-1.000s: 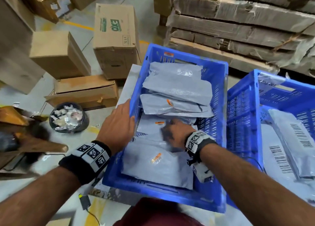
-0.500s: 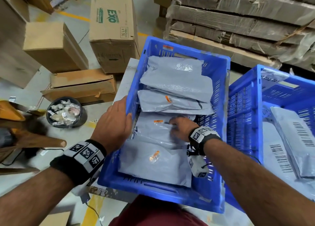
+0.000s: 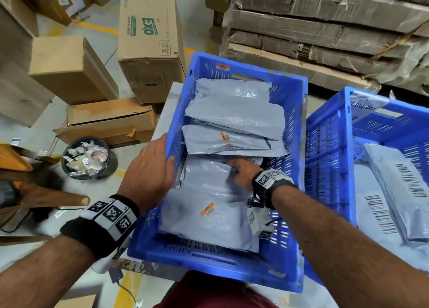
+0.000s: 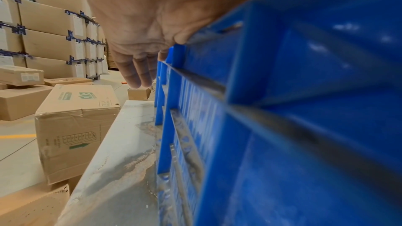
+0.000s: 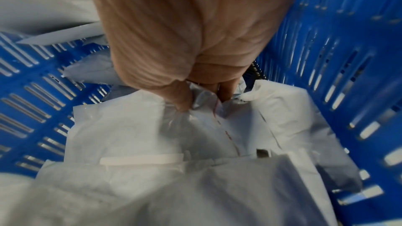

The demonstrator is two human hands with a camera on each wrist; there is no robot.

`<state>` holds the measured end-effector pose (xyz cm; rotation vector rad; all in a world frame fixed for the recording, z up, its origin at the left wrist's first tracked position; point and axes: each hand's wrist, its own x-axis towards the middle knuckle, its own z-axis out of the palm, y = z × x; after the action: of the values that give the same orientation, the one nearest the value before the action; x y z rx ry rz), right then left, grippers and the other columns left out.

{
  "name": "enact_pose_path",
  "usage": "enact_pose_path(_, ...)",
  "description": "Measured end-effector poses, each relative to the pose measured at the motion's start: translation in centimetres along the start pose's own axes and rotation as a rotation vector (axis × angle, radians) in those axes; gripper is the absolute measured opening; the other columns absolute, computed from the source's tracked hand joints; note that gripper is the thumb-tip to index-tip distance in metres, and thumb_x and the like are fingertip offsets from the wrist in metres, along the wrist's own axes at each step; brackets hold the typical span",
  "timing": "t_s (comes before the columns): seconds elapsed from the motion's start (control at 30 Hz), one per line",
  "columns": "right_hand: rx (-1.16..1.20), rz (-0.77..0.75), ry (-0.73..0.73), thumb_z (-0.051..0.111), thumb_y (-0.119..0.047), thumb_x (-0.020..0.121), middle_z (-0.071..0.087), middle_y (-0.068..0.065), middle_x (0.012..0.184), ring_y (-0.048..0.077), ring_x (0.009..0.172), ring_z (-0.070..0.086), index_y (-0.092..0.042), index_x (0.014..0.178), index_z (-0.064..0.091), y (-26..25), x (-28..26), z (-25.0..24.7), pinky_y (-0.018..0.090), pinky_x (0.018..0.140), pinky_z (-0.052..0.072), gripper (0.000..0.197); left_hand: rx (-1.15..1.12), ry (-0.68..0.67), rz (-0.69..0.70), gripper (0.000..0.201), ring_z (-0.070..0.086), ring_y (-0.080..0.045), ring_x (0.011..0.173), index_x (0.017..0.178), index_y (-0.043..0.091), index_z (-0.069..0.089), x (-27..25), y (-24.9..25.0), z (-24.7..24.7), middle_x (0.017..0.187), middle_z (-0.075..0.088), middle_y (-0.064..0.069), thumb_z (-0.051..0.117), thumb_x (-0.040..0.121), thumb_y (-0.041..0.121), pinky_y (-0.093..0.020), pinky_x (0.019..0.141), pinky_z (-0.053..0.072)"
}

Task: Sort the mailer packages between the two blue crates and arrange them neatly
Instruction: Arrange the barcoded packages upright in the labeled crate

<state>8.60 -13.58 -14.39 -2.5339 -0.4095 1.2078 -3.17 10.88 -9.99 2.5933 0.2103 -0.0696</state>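
Grey mailer (image 5: 195, 137) mid left crate (image 3: 294, 126): my right wrist view alone shows right hand (image 3: 241, 174) pinching its bunched edge; left hand (image 3: 148, 168) clasps near-left rim, fingers together.

Grey table (image 4: 121, 152) bearing blue crates (image 3: 176, 126)

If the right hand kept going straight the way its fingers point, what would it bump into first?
Probably the next grey mailer lying just beyond the one the right hand is pinching, inside the left crate. How deep the fingers sit is hard to tell.
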Motion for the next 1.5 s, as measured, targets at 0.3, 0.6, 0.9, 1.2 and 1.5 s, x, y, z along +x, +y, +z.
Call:
enact_pose_path(0.3, -0.111, -0.054, -0.029, 0.068, -0.027, 0.088, 0.061, 0.002, 0.132, 0.025, 0.119, 0.059, -0.031, 0.144, 0.045, -0.7, -0.1, 1.5, 0.032, 0.099, 0.047, 0.061, 0.027, 0.004, 0.007, 0.054, 0.052, -0.027, 0.106, 0.150, 0.013, 0.032, 0.0, 0.2, -0.1, 0.128, 0.053, -0.009, 0.035, 0.100, 0.032, -0.043, 0.093, 0.045)
enact_pose_path(0.6, -0.211, -0.321, 0.284, 0.064, -0.023, 0.080, 0.061, -0.009, 0.098, 0.021, 0.099, 0.062, -0.030, 0.089, 0.061, -3.2, -3.1, -0.2, 0.025, 0.075, 0.042, 0.012, 0.051, 0.016, 0.002, 0.050, 0.053, -0.025, 0.102, 0.150, 0.011, 0.032, -0.1, 0.4, -0.1, 0.125, 0.054, -0.010, 0.042, 0.103, 0.025, -0.040, 0.090, 0.046)
enact_pose_path(0.9, -0.172, -0.200, -0.116, 0.074, -0.040, 0.074, 0.049, 0.007, 0.133, 0.025, 0.130, 0.043, -0.037, 0.096, 0.073, -2.0, -4.1, 3.0, 0.026, 0.106, 0.033, 0.023, 0.054, 0.019, -0.010, 0.050, 0.052, -0.025, 0.105, 0.150, 0.013, 0.032, -0.1, 0.4, 0.0, 0.125, 0.053, -0.009, 0.040, 0.103, 0.027, -0.041, 0.091, 0.045)
enact_pose_path(1.2, -0.444, -0.188, 0.006, 0.084, -0.050, 0.059, 0.040, 0.009, 0.117, 0.030, 0.098, 0.055, -0.026, 0.127, 0.033, -2.7, -2.6, 3.8, 0.038, 0.082, 0.050, 0.088, 0.061, 0.022, -0.023, 0.050, 0.053, -0.027, 0.106, 0.149, 0.012, 0.032, -0.1, 0.2, 0.2, 0.127, 0.052, -0.010, 0.038, 0.103, 0.029, -0.044, 0.093, 0.047)
enact_pose_path(1.5, -0.869, -0.243, -0.080, 0.065, -0.056, 0.082, 0.014, 0.019, 0.152, 0.038, 0.126, 0.037, -0.041, 0.156, -0.005, -3.1, -1.6, 5.3, 0.046, 0.104, 0.035, 0.103, 0.087, 0.011, -0.030, 0.052, 0.054, -0.032, 0.107, 0.149, 0.011, 0.032, 0.0, 0.2, 0.2, 0.125, 0.053, -0.012, 0.043, 0.101, 0.026, -0.048, 0.091, 0.047)
